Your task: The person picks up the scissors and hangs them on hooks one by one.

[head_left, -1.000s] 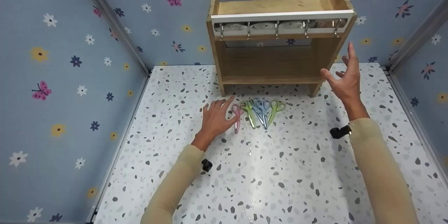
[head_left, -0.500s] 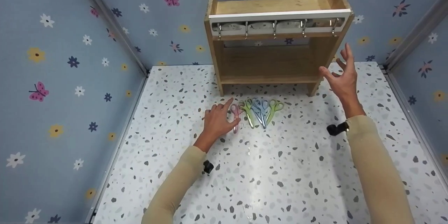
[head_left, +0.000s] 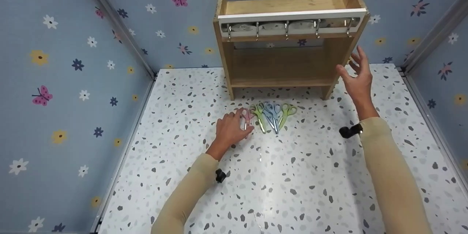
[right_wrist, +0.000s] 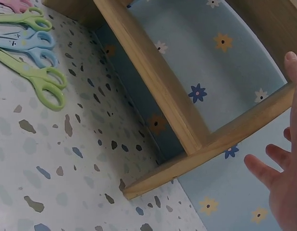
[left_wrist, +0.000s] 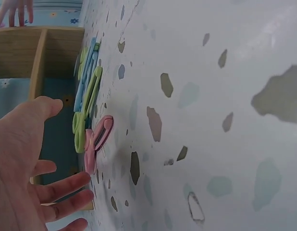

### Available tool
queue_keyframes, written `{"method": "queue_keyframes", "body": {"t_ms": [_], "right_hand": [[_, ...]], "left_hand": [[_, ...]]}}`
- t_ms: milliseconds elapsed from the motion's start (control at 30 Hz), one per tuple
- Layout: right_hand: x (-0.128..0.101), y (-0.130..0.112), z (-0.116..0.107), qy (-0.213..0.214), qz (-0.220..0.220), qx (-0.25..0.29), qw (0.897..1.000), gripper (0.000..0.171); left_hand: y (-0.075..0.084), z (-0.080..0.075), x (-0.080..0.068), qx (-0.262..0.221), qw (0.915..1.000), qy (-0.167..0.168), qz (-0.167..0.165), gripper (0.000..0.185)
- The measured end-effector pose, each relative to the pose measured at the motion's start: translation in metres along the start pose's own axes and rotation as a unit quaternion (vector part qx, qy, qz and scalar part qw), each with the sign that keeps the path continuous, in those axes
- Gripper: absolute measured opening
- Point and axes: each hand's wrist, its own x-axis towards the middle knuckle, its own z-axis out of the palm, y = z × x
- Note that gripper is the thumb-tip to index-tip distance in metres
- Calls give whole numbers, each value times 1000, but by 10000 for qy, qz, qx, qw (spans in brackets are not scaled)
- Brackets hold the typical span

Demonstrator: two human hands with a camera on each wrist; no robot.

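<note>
All four pairs of scissors lie flat on the speckled table (head_left: 292,190) in front of the wooden rack (head_left: 289,44), and its hooks (head_left: 287,31) hang bare, so the work looks barely begun. The left hand (head_left: 230,129), fingers loosely spread, reaches the pink scissors (head_left: 248,116) at its 1 o'clock without gripping them; the right hand (head_left: 358,76) hovers open by the rack's right post.

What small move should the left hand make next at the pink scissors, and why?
Probably the left hand should curl its fingers around the handles of the pink scissors and lift them off the table. The fingers already reach the scissors in the head view, but the left wrist view shows them spread, with no grip. The right hand hangs open beside the wooden shelf.
</note>
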Motion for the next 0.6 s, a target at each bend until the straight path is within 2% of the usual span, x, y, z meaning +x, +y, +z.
{"method": "queue_keyframes", "body": {"t_ms": [300,467,600], "right_hand": [[3,-5,4,-67,241,94,9996,81],[6,0,3,-100,186,218,9995,78],[8,0,3,-98,190,288,9994,76]], "left_hand": [[0,5,-2,17,9999,-110,5,84],[-2,6,-2,82,9998,-201,-18,82],[-3,9,-1,48,9999,-130,8,79]]}}
